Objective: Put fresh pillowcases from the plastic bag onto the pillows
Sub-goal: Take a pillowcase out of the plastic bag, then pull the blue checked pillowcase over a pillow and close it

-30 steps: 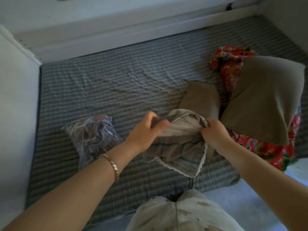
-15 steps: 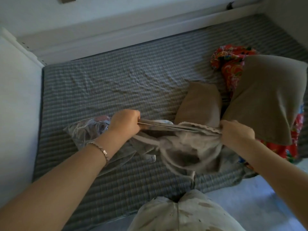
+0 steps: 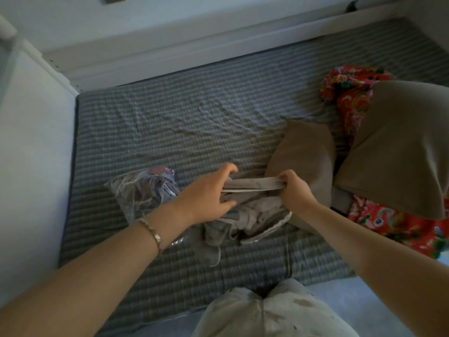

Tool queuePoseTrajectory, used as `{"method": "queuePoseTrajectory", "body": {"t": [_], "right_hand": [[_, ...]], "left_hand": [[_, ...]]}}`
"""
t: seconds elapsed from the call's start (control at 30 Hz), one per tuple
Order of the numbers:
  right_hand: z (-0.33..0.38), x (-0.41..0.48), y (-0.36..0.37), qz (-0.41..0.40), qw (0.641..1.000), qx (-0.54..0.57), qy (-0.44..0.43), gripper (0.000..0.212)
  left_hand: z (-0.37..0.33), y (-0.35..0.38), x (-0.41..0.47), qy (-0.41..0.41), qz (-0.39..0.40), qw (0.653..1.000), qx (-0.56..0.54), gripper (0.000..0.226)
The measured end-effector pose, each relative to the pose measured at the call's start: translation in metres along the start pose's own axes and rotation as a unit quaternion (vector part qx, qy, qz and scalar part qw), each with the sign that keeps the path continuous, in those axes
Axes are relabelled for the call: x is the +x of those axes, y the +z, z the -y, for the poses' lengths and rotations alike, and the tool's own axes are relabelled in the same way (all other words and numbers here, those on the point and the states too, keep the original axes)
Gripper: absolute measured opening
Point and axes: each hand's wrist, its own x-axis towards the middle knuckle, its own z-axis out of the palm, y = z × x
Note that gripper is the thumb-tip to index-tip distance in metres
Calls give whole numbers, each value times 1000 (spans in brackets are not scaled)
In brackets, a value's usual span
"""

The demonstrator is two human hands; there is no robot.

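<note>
You held the soft, floppy grey cloth pillowcase (image 3: 252,184) over the near side of the grey striped bed (image 3: 194,105), just beside the small brown pillow (image 3: 306,152), with your left hand (image 3: 209,193) and right hand (image 3: 295,190) each pinching its top edge, probably the best hold.

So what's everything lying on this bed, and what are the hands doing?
grey striped pillowcase with white lace trim: one, grey, stretched between both hands
clear plastic bag: one, transparent, on the sheet left of the hands
brown fabric pillows: two, brown, right side of the bed
red floral cloth: one or two pieces, red, beneath the larger pillow
grey striped bed sheet: one, grey, covering the mattress
pale bracelet: one, pale, on left wrist
left hand: one, grips the pillowcase edge
right hand: one, pinches the pillowcase edge
</note>
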Motion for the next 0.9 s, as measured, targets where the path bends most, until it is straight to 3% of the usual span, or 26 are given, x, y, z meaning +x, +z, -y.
{"method": "queuePoseTrajectory", "body": {"t": [0.07, 0.13, 0.23, 0.3, 0.4, 0.5, 0.57, 0.6, 0.67, 0.73, 0.77, 0.83, 0.9], "right_hand": [[0, 2, -4, 10, 1000, -25, -15, 29], [2, 1, -8, 16, 993, -100, -59, 28], [11, 0, -8, 23, 966, -231, -111, 37], [22, 1, -2, 6, 955, -266, -132, 29], [21, 12, -3, -41, 944, -294, -145, 31], [4, 34, -15, -92, 949, -290, -80, 35], [-4, 50, -10, -147, 951, -271, -16, 46], [-5, 55, -1, -184, 949, -253, -23, 56], [-6, 66, 32, -225, 933, -213, -180, 65], [-13, 77, 74, -136, 908, -216, -333, 65], [-17, 83, 94, -44, 911, -226, -343, 73], [-23, 98, 126, 137, 917, -253, -275, 83], [-35, 117, 148, 222, 910, -264, -230, 70]], "left_hand": [[19, 0, -7, 71, 73, 984, 144, 53], [38, 1, -10, 44, 116, 968, 219, 45], [54, 3, -4, -27, 27, 935, 352, 36], [59, -1, 3, -127, 26, 915, 383, 36], [73, -8, 15, -221, 16, 919, 325, 39], [84, -1, 24, -196, 17, 951, 237, 39], [81, 12, 34, -171, 30, 976, 132, 53], [78, 20, 40, -174, 36, 980, 85, 60], [76, 36, 59, -198, 45, 979, 30, 67], [75, 54, 83, -224, 45, 973, -12, 71], [74, 62, 94, -242, 39, 969, -38, 72], [72, 77, 116, -290, 20, 951, -100, 78], [78, 95, 134, -330, 2, 933, -142, 81]]}}
